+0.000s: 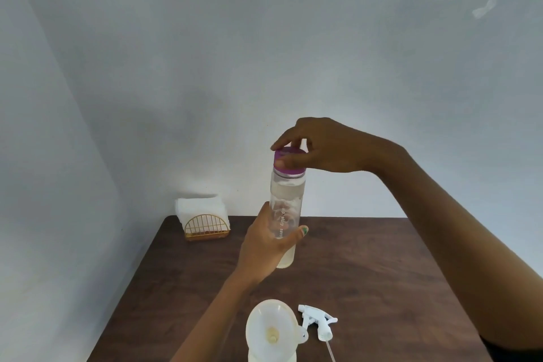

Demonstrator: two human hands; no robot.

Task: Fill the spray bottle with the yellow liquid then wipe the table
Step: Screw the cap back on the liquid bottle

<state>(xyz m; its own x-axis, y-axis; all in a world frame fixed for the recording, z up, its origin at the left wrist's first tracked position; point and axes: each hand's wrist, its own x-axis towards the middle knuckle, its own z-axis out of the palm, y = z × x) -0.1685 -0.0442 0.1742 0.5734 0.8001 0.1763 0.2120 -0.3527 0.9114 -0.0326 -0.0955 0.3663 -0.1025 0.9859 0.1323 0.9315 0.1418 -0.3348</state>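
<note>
My left hand [266, 247] grips the lower half of a clear bottle [287, 197] held upright above the table, a little pale yellow liquid showing at its bottom. My right hand [317, 145] pinches the bottle's purple cap [289, 169] from above. Near the front edge stands the spray bottle [273, 358], only its top showing, with a white funnel [271, 329] set in its neck. The white spray head [318, 322] with its tube lies on the table just right of the funnel.
A gold wire holder with white napkins [204, 219] stands at the back left corner of the dark wooden table [382, 273]. Pale walls close in behind and to the left.
</note>
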